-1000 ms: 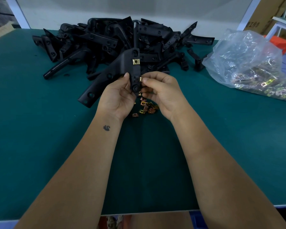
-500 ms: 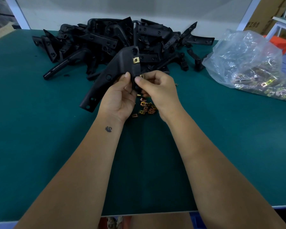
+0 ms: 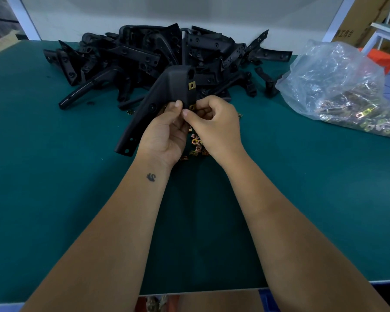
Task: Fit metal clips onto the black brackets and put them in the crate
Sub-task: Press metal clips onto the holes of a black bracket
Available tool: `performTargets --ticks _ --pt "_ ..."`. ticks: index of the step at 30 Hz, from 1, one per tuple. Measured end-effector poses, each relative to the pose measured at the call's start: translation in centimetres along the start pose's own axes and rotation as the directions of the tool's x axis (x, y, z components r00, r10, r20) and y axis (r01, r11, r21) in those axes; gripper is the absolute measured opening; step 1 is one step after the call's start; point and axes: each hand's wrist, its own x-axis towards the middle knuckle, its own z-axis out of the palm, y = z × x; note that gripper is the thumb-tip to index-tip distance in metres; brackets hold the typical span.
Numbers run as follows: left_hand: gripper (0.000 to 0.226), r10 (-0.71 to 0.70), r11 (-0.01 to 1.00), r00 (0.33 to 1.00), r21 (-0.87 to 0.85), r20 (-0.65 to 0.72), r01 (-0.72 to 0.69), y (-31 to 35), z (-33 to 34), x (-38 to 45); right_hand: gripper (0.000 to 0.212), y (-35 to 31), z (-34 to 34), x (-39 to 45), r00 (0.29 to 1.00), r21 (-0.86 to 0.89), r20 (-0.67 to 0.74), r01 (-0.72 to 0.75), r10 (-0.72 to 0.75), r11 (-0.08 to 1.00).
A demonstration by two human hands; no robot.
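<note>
Black bracket (image 3: pixel 164 95) held above tabletop (image 3: pixel 54 188) centre, one brass clip (image 3: pixel 191 84) seated on its edge; left hand (image 3: pixel 167 134) fingers grip it, right hand (image 3: pixel 214 127) fingers pinch second clip (image 3: pixel 192 106) onto it. Loose clips (image 3: pixel 197 145) beneath. Bracket pile (image 3: pixel 144 55) at 12 o'clock, clip bag (image 3: pixel 338 86) at 2; open green surface toward 6 o'clock edge

A green table (image 3: pixel 54 199) fills the view. Cardboard boxes (image 3: pixel 367 16) stand far right. An orange object (image 3: pixel 381 58) sits beneath them.

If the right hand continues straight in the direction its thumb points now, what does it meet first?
Probably the black bracket and its lower metal clip; the right hand already touches them, with the left hand just beyond.
</note>
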Motion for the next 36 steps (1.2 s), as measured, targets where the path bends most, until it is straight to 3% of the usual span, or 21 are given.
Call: performTargets --ticks 5,8,12,17,20,22,27,31,36 --pt "0.043 -0.014 0.999 0.999 -0.036 -0.046 0.012 -0.1 0.0 0.0 0.010 0.4 0.4 0.0 1.000 -0.085 -0.011 0.026 -0.027 0.996" --pt "0.025 -0.035 0.999 0.999 -0.038 -0.041 0.033 0.1 0.2 -0.2 0.012 0.6 0.3 0.1 0.994 -0.148 -0.033 0.098 -0.104 0.984" --pt "0.015 -0.033 0.999 0.998 0.015 -0.052 0.034 0.3 0.5 -0.4 0.019 0.9 -0.1 0.3 0.995 -0.176 -0.060 0.068 -0.080 0.982" --pt "0.008 0.060 0.998 0.977 0.008 -0.202 -0.060 0.8 0.3 -0.4 0.018 0.6 -1.5 0.7 0.984 -0.018 -0.171 -0.061 0.058 0.998" --pt "0.037 0.070 0.997 0.964 -0.027 -0.255 -0.079 1.0 0.1 -0.7 0.027 0.1 -2.2 0.6 0.978 0.067 -0.162 -0.124 0.134 0.990" --pt "0.051 0.081 0.997 0.964 0.024 -0.252 -0.078 1.0 0.2 -1.0 0.021 -0.3 -2.4 0.3 0.969 0.177 -0.117 -0.196 0.219 0.964" --pt "0.017 0.072 0.977 0.980 0.210 -0.187 -0.032 0.9 1.2 -1.3 0.015 -1.0 -4.2 -1.0 0.927 0.408 -0.109 -0.286 0.357 0.867" --pt "0.020 -0.068 0.985 0.990 0.150 -0.120 0.086 -0.3 3.2 -2.4 0.019 -1.5 -7.5 -2.6 0.915 0.490 -0.160 -0.251 0.370 0.835" --pt "0.005 -0.068 0.932 0.993 0.350 -0.092 0.096 -4.7 7.9 -4.4 0.025 -1.7 -13.2 -5.2 0.855 0.568 -0.326 -0.163 0.403 0.806"
